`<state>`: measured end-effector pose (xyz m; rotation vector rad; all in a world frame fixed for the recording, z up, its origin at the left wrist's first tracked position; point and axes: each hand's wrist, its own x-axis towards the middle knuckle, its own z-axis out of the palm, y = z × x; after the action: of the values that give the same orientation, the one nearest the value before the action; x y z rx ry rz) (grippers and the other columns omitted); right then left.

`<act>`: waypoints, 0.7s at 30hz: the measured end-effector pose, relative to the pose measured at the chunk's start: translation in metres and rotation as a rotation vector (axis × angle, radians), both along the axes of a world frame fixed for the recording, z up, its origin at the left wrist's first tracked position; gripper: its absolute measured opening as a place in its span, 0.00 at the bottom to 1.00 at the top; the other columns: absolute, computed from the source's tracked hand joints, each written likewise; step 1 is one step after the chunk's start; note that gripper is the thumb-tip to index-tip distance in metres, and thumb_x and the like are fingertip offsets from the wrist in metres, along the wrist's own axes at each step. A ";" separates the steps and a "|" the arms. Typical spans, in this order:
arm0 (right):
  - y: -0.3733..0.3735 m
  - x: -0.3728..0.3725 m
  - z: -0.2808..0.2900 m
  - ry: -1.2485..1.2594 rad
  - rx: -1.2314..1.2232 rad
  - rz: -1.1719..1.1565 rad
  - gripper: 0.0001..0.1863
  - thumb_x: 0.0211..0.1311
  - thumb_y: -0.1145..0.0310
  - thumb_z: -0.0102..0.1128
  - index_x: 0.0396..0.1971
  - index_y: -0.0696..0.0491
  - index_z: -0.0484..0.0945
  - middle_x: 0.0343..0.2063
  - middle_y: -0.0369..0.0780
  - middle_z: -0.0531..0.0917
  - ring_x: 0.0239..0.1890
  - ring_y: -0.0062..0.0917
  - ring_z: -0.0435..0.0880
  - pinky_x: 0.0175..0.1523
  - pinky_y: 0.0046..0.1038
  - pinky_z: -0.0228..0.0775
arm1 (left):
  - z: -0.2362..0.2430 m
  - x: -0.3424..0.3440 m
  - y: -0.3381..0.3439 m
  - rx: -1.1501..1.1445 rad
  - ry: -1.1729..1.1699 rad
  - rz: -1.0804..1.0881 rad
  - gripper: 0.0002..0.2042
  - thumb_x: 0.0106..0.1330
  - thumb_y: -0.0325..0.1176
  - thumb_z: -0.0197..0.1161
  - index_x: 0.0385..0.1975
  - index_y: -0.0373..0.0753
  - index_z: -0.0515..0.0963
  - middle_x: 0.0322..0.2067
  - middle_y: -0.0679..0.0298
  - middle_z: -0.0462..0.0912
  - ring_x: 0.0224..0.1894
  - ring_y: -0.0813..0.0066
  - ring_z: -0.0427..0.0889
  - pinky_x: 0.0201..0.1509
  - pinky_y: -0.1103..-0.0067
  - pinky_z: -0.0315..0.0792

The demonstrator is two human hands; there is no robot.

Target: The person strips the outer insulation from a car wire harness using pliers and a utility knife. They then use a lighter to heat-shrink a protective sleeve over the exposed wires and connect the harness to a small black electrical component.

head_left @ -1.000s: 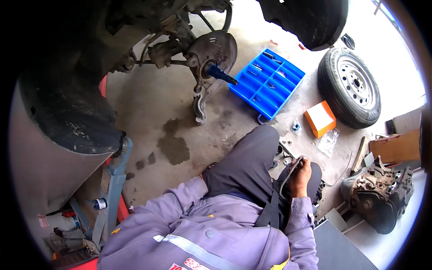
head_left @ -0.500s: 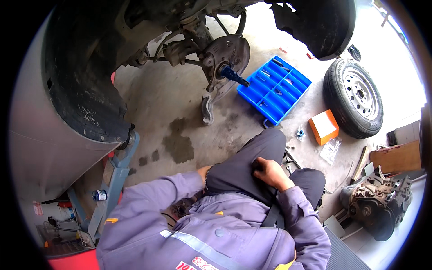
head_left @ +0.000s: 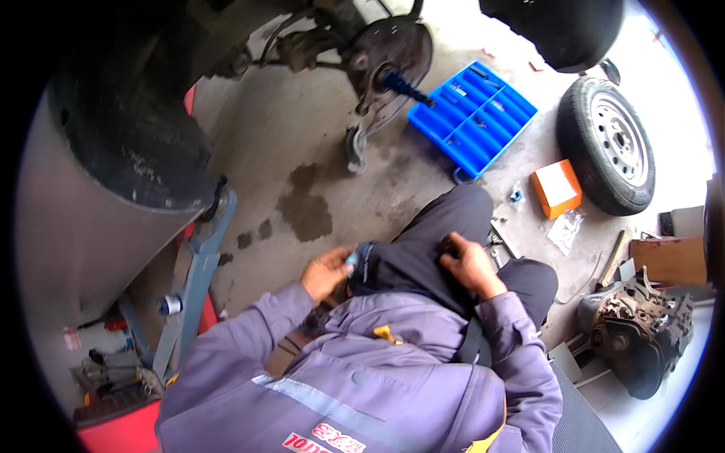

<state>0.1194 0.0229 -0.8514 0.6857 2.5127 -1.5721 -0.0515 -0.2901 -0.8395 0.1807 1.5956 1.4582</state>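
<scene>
My left hand [head_left: 325, 274] is closed around the end of a small dark cylindrical object with a teal end [head_left: 355, 260], held beside my thigh; its exact kind is unclear. My right hand [head_left: 472, 266] lies over my dark trousers [head_left: 419, 260] with its fingers curled and their tips dark; whatever is in them, if anything, stays hidden. Ahead of me, a wheel hub spindle [head_left: 402, 83] coated in dark blue grease sticks out from a rusty backing plate [head_left: 411, 49] under the raised car.
A blue compartment tray [head_left: 472, 121] holds several small parts. Right of it are an orange box [head_left: 557, 189], a plastic bag [head_left: 565, 230] and a wheel [head_left: 608, 143]. Wrenches [head_left: 502, 240] lie by my knee. An engine part [head_left: 638, 332] stands far right, a blue-grey stand [head_left: 200, 275] left.
My left hand has come up from beside my thigh, and the dark and teal object now shows in it. My right hand stays on my leg. The view has shifted slightly.
</scene>
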 end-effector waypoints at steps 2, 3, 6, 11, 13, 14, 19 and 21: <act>0.007 0.004 -0.006 -0.002 -0.026 -0.012 0.20 0.56 0.67 0.65 0.48 0.57 0.75 0.40 0.54 0.84 0.47 0.49 0.83 0.51 0.40 0.74 | -0.005 -0.022 -0.012 -0.055 0.361 -0.087 0.22 0.67 0.16 0.57 0.62 0.36 0.73 0.56 0.60 0.80 0.59 0.74 0.76 0.64 0.77 0.69; 0.006 0.007 -0.016 0.021 -0.025 -0.037 0.19 0.56 0.67 0.64 0.47 0.57 0.75 0.39 0.54 0.84 0.46 0.49 0.83 0.50 0.40 0.74 | -0.018 -0.030 -0.023 -0.185 0.378 -0.069 0.22 0.68 0.17 0.57 0.61 0.36 0.73 0.52 0.61 0.80 0.55 0.74 0.78 0.60 0.76 0.72; -0.001 -0.001 -0.001 -0.017 -0.068 -0.022 0.19 0.56 0.67 0.64 0.47 0.57 0.75 0.38 0.54 0.84 0.45 0.49 0.83 0.49 0.40 0.74 | -0.023 -0.030 -0.009 -0.125 0.154 -0.357 0.27 0.63 0.16 0.58 0.64 0.37 0.70 0.55 0.60 0.77 0.55 0.69 0.77 0.63 0.75 0.70; -0.006 -0.007 0.017 -0.051 -0.017 -0.019 0.17 0.59 0.67 0.62 0.47 0.56 0.76 0.37 0.53 0.84 0.43 0.46 0.84 0.48 0.38 0.74 | 0.001 -0.016 0.094 -0.195 1.218 -1.135 0.12 0.50 0.22 0.59 0.35 0.35 0.78 0.47 0.53 0.79 0.54 0.51 0.76 0.57 0.64 0.73; 0.003 -0.001 0.032 -0.081 0.008 -0.109 0.15 0.61 0.67 0.61 0.46 0.56 0.76 0.36 0.51 0.85 0.41 0.42 0.85 0.47 0.37 0.74 | -0.015 -0.035 0.062 -0.232 1.406 -1.154 0.17 0.52 0.26 0.58 0.43 0.38 0.80 0.49 0.55 0.79 0.55 0.55 0.77 0.54 0.65 0.74; 0.016 0.011 0.021 0.018 -0.115 -0.261 0.13 0.65 0.67 0.57 0.44 0.59 0.78 0.30 0.45 0.84 0.34 0.29 0.84 0.41 0.32 0.74 | -0.012 -0.044 0.051 -0.263 1.377 -1.143 0.18 0.54 0.26 0.57 0.47 0.39 0.79 0.50 0.55 0.79 0.54 0.55 0.78 0.54 0.64 0.75; 0.037 0.013 0.090 0.337 -0.841 -0.493 0.20 0.70 0.58 0.40 0.37 0.58 0.78 0.30 0.41 0.79 0.31 0.23 0.78 0.36 0.26 0.71 | 0.030 -0.103 0.006 -0.289 0.421 -0.215 0.15 0.68 0.23 0.58 0.54 0.35 0.74 0.53 0.57 0.82 0.50 0.65 0.83 0.57 0.72 0.75; 0.046 0.014 0.095 0.536 -0.750 -0.359 0.23 0.69 0.57 0.40 0.41 0.60 0.80 0.45 0.47 0.81 0.50 0.32 0.79 0.54 0.32 0.70 | 0.088 -0.064 0.107 -0.006 0.134 -0.287 0.15 0.70 0.26 0.60 0.55 0.32 0.73 0.58 0.56 0.78 0.55 0.69 0.80 0.60 0.73 0.72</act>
<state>0.1329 0.0692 -0.7568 0.6732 1.8268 -2.9043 -0.1156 -0.1831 -0.7514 0.4925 1.6055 1.2397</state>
